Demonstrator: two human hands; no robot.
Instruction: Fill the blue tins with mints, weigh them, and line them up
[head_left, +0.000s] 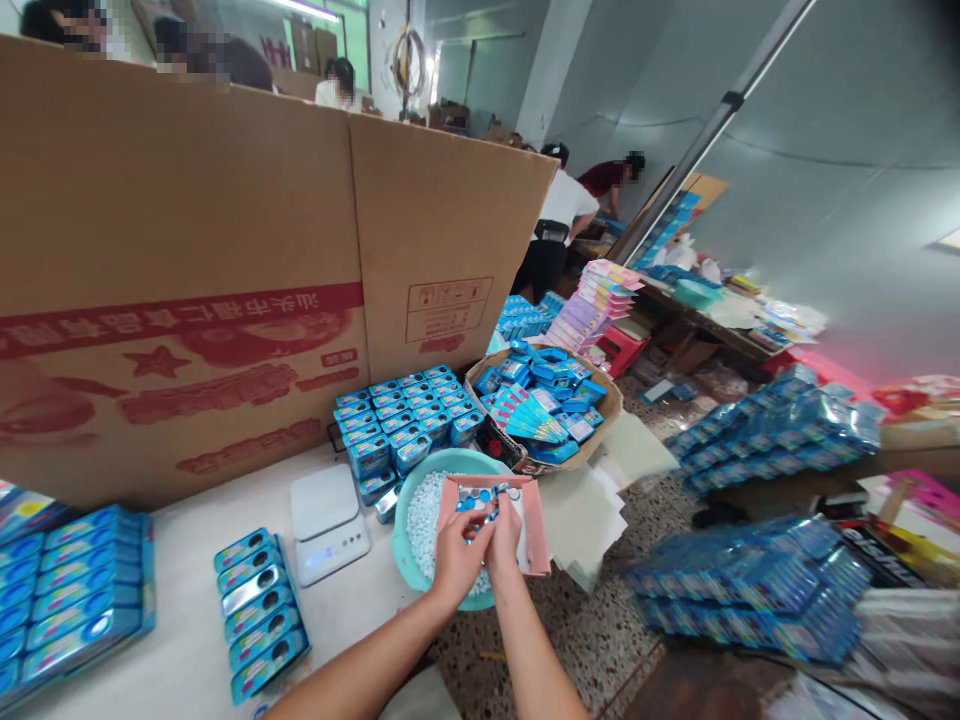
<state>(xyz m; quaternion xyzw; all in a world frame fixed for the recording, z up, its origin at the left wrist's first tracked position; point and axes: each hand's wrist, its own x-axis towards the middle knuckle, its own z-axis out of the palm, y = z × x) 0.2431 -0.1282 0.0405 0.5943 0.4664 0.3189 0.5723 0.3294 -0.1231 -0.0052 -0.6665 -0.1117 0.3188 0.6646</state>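
Observation:
Both my hands are close together over a shallow pink box [537,540] that rests across the rim of a turquoise basin [405,560]. Small round blue and silver discs [472,497] lie in the box. With bent fingers, my left hand [459,552] reaches in at the near left side; what its fingertips hold is too small to name. My right hand [506,535] is closed beside it, around a small blue-and-silver piece whose kind I cannot make out. Many small pale beads [424,515] fill the basin under the box.
Left of the basin stands a white digital scale [327,520]. A row of blue tins [261,610] lies nearer, with stacked tins [401,415] behind. A carton of blue packs [611,405] sits at the right. A tall cardboard wall [225,250] borders the table; people work beyond.

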